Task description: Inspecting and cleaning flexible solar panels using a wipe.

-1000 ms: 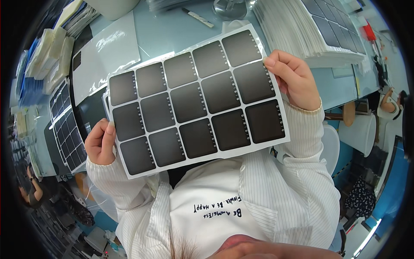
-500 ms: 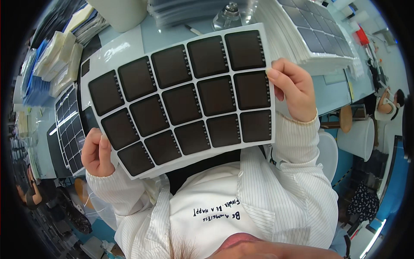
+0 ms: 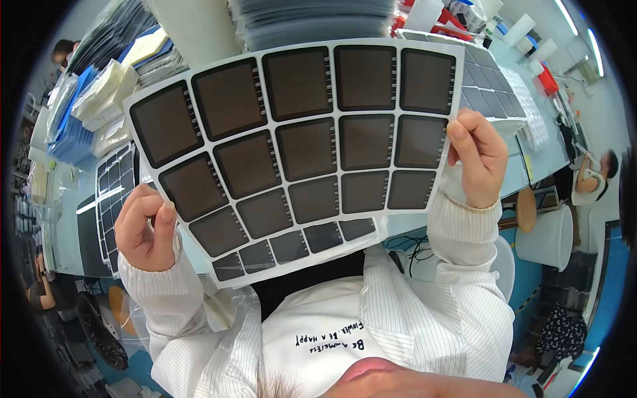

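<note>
A white-bordered sheet [image 3: 305, 149] printed with rows of dark, rounded squares is held up in front of me, tilted. My left hand [image 3: 147, 229] pinches its left edge between thumb and fingers. On the opposite side, my right hand [image 3: 476, 156] grips the right edge the same way. Below the raised sheet, part of another similar sheet [image 3: 290, 245] shows, its upper part hidden. The fingers behind the held sheet are partly out of sight.
A stack of similar sheets [image 3: 488, 83] stands at the far right, and a tall stack of clear sheets [image 3: 315, 21] at the back. Packets [image 3: 106, 93] lie at the left, near more grid sheets [image 3: 114, 202]. A white bin [image 3: 547, 235] stands right; a person [image 3: 592, 179] is beyond.
Both hands have lifted the sheet and moved apart, the right one farther right. The sheet is now tilted more and appears larger, uncovering the similar sheet underneath.
</note>
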The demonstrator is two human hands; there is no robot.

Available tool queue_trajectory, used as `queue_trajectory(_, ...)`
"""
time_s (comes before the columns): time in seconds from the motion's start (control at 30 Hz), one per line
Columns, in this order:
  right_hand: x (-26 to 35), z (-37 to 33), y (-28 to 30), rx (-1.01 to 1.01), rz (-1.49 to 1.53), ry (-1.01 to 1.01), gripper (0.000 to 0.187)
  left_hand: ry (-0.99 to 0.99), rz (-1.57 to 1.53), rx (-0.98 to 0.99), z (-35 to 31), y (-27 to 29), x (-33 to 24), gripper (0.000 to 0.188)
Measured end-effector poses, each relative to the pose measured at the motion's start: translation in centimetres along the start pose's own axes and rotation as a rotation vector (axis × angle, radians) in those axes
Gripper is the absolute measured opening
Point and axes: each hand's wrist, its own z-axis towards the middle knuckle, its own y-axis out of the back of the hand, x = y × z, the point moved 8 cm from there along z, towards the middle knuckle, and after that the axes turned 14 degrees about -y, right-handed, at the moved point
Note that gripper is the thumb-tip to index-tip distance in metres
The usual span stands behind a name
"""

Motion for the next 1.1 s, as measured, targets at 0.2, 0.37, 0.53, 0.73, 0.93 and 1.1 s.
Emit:
queue_trajectory(0.2,1.0,1.1,4.8,-0.156,-0.129,-0.032,0.012,-0.079,-0.066,0.151,5.3,-4.1,-1.0,0.013)
queue_trajectory(0.37,1.5,4.6,11.2,-0.252,-0.279,-0.078,0.017,0.003,-0.175,0.171,10.4,-10.0,-0.9,0.018)
queue_trajectory(0.53,-0.9,10.1,18.8,-0.299,-0.357,-0.174,0.021,0.288,-0.459,0.225,15.0,-19.2,0.9,0.023)
queue_trajectory(0.73,-6.4,14.5,25.3,-0.164,-0.228,-0.401,0.021,0.407,-0.500,0.299,18.0,-27.4,1.7,0.028)
queue_trajectory(0.93,-10.8,16.4,29.0,-0.153,-0.308,-0.476,0.025,0.434,-0.487,0.306,17.2,-30.9,2.8,0.031)
queue_trajectory(1.1,-11.3,16.8,28.8,-0.113,-0.332,-0.437,0.028,0.351,-0.368,0.401,15.2,-28.6,3.7,0.035)
